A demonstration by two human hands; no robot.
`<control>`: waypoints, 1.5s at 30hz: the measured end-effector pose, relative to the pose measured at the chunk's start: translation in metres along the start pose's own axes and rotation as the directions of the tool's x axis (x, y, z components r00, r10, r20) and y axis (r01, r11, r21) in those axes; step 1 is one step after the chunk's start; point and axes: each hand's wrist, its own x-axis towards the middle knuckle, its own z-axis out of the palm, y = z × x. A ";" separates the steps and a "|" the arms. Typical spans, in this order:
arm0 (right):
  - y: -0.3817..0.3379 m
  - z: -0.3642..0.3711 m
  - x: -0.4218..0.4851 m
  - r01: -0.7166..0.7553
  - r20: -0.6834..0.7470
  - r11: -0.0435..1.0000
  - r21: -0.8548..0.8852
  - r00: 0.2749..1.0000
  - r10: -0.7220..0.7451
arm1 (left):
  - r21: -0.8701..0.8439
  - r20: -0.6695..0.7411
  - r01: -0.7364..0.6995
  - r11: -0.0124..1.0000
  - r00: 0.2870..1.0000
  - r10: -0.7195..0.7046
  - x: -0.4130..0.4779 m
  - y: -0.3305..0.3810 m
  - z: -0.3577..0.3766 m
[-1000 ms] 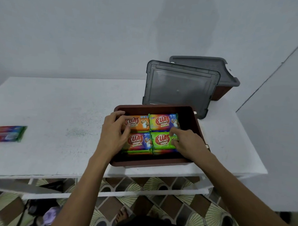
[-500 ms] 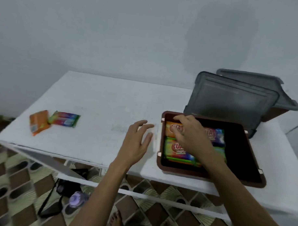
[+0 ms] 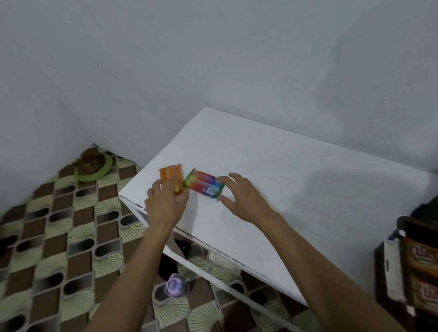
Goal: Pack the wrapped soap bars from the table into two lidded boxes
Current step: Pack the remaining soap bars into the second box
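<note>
Left hand (image 3: 165, 203) curled over orange wrapped soap bar (image 3: 171, 176); right hand (image 3: 241, 197) spread open beside rainbow-striped wrapped soap bar (image 3: 204, 184), grip uncertain. Two bars on white worktop (image 3: 299, 193).

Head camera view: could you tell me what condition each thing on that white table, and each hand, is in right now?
Orange wrapped soap bar: lying at the table's corner, left hand's fingers on it.
Rainbow-striped wrapped soap bar: lying flat, not yet gripped.
Left hand: closing on the orange bar.
Right hand: open, spread beside the rainbow bar.
Brown plastic box: lid off, holding soap bars.
White table: bears the bars and box.
</note>
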 end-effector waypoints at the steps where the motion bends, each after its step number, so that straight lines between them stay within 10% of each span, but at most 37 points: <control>1: -0.004 0.008 0.012 0.000 0.037 1.000 -0.005 0.999 0.001 | 0.030 0.046 0.048 0.998 0.998 -0.049 0.009 -0.006 0.001; 10: -0.007 0.040 0.040 0.018 0.076 0.993 -0.119 0.997 -0.009 | 0.130 0.009 0.070 0.989 0.997 -0.072 0.037 -0.005 0.017; 18: 0.010 0.005 0.009 -0.071 -0.245 0.991 0.112 0.965 0.097 | -0.157 0.157 0.018 0.987 0.988 0.007 0.031 0.014 0.004; 34: 0.092 -0.171 -0.241 -0.102 -0.462 0.865 0.492 0.811 0.358 | -0.926 0.142 -0.052 0.375 0.870 0.472 -0.127 0.225 0.003; 45: 0.157 -0.199 -0.383 -0.241 -0.301 0.778 0.581 0.823 0.481 | -0.939 0.233 0.068 0.338 0.847 0.477 -0.230 0.307 0.047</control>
